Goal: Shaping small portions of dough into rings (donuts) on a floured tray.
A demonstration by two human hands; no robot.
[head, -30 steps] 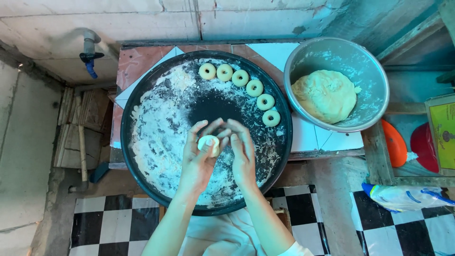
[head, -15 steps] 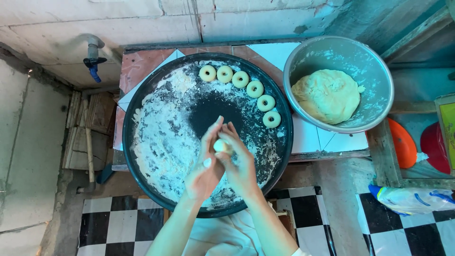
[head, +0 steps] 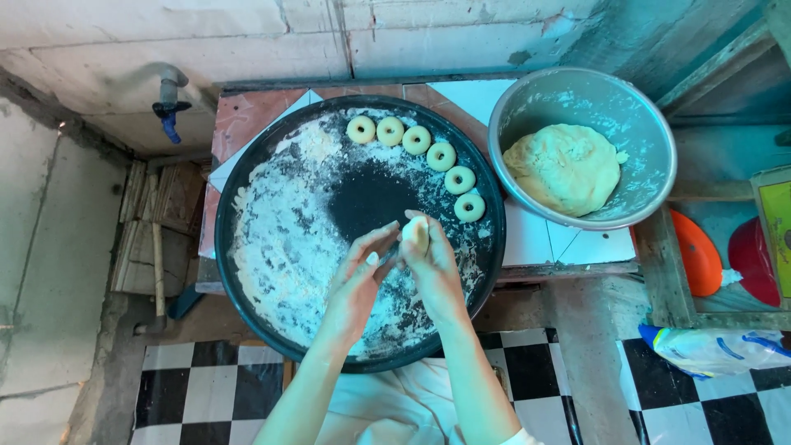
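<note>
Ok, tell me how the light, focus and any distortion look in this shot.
Head view: soft, even daylight with no hard shadows; a mild sheen on the metal bowl rim. The dough rings and floured tray are sharp; both hands, left hand and right hand, slightly soft. Wall and tile edges bow a little, wide-angle.

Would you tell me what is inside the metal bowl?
The metal bowl holds one big lump of pale dough, with flour dusting its inner wall. The dough hides the bottom, so anything under it cannot be seen.
</note>
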